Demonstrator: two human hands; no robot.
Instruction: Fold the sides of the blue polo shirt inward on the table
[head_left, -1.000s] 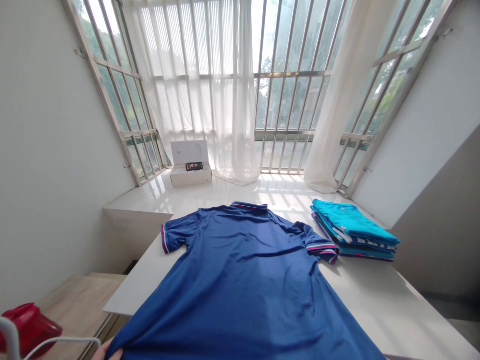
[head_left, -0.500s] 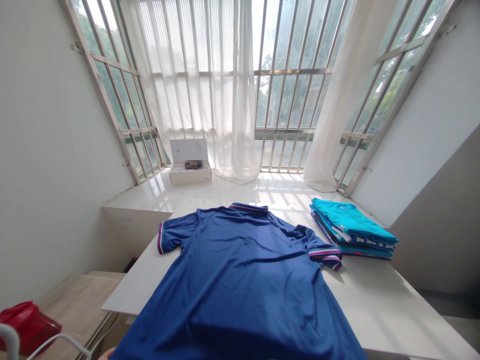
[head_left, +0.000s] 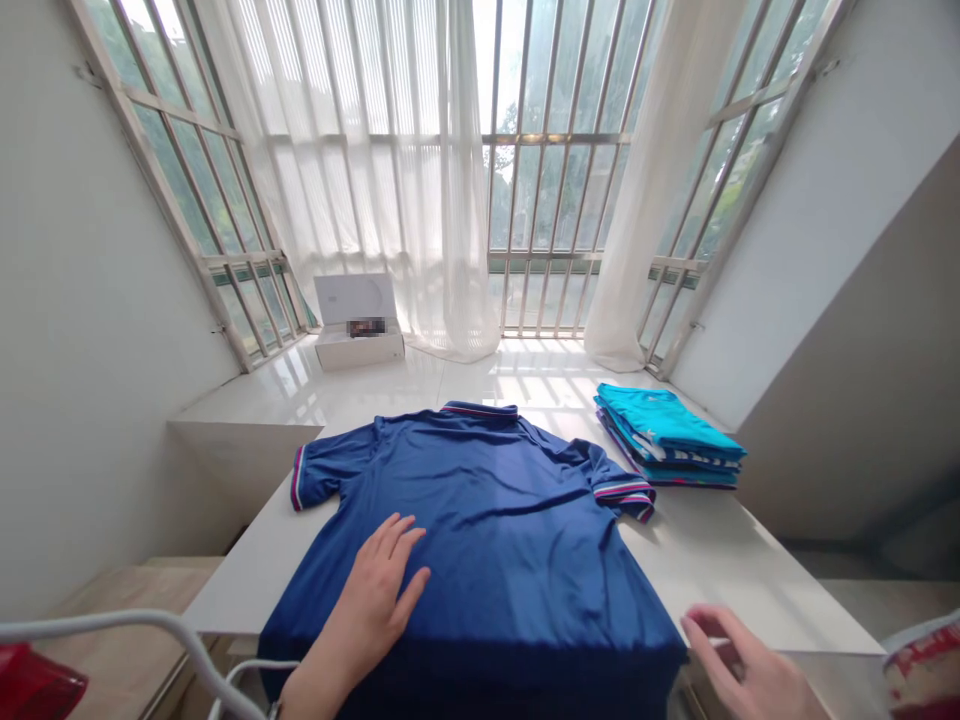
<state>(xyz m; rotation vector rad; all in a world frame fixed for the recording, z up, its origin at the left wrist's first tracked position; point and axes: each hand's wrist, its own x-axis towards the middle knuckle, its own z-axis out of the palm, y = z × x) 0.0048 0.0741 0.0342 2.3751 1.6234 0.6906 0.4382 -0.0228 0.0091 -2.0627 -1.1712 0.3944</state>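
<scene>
A navy blue polo shirt (head_left: 480,540) lies spread out on a white table, its collar away from me and its lower part draping over the near edge. Striped pink and white bands trim the sleeves. My left hand (head_left: 382,585) is over the left half of the shirt, palm down with fingers stretched; whether it presses on the cloth is unclear. Just right of the shirt's lower right corner is my right hand (head_left: 754,665), its fingers loosely curved with a gap at the thumb and no cloth visible between them.
A stack of folded clothes (head_left: 667,435), turquoise on top, sits at the table's right. An opened white box (head_left: 360,345) stands on the sill below curtained, barred windows. At lower left are a white cable (head_left: 150,622) and a red object (head_left: 41,685).
Both my hands have come into view, the left over the shirt and the right beside its lower corner. The view has shifted slightly right and down; the shirt lies much as before.
</scene>
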